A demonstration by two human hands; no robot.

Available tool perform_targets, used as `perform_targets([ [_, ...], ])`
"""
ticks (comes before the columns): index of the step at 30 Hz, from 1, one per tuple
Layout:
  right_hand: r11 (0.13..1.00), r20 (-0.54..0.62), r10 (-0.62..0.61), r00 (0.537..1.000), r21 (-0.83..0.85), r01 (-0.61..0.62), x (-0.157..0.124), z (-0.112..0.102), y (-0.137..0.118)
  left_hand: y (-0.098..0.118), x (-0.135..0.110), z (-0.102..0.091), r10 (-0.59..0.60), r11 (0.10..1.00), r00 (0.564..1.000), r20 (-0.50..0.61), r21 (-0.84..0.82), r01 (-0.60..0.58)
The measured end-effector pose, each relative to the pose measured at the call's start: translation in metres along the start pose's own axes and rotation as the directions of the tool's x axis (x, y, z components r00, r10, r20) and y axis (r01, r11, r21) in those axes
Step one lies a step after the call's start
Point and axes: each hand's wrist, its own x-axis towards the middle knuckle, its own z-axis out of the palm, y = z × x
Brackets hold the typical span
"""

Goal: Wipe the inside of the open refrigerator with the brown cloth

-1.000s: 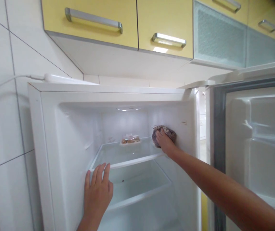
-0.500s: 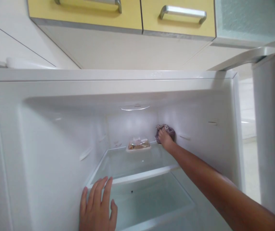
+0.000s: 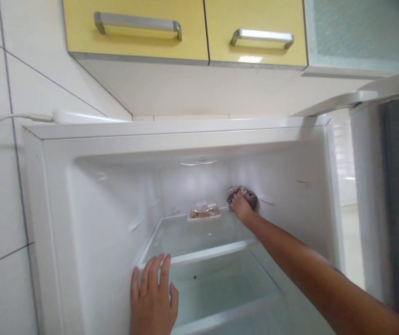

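Deep in the fridge, my right hand (image 3: 242, 205) is closed on a dark patterned cloth (image 3: 250, 195), pressed into the back right corner above the upper glass shelf (image 3: 185, 237). My left hand (image 3: 155, 295) has its fingers outstretched, with the tips at the left end of that shelf's white front edge. It holds nothing. Left of the cloth, a wrapped food tray (image 3: 204, 212) sits at the rear of the shelf, with brownish pieces under clear film.
A lower glass shelf (image 3: 227, 288) shows a small dark speck. The fridge door (image 3: 370, 195) stands open on the right. Yellow cabinets (image 3: 136, 37) with metal handles hang above. A white cable (image 3: 14, 116) runs along the tiled wall at left.
The view has shifted, so the fridge appears lower and more of the left wall shows. My right hand stays on the cloth in the corner, and my left hand remains at the shelf edge.
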Motion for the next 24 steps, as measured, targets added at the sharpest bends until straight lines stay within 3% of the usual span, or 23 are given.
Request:
perform_targets([
  [7,0.992,0.02,-0.086,0.996,-0.089,0.088,-0.072,-0.034,0.008,0.002,0.003,-0.009,-0.026,0.999,0.998,0.057,-0.039,0.028],
  [14,0.979,0.109,-0.119,0.987,-0.152,0.135,-0.116,-0.078,0.022,0.001,0.004,-0.013,-0.012,0.996,0.999,0.032,-0.083,0.014],
  [20,0.985,-0.019,-0.032,0.999,-0.173,0.028,-0.111,-0.132,0.069,-0.001,0.002,-0.011,-0.001,0.996,1.0,0.003,-0.085,0.002],
  [24,0.984,-0.111,0.046,0.993,-0.167,-0.064,-0.089,-0.143,0.089,-0.002,0.001,-0.01,-0.005,0.997,1.0,0.006,-0.076,0.005],
])
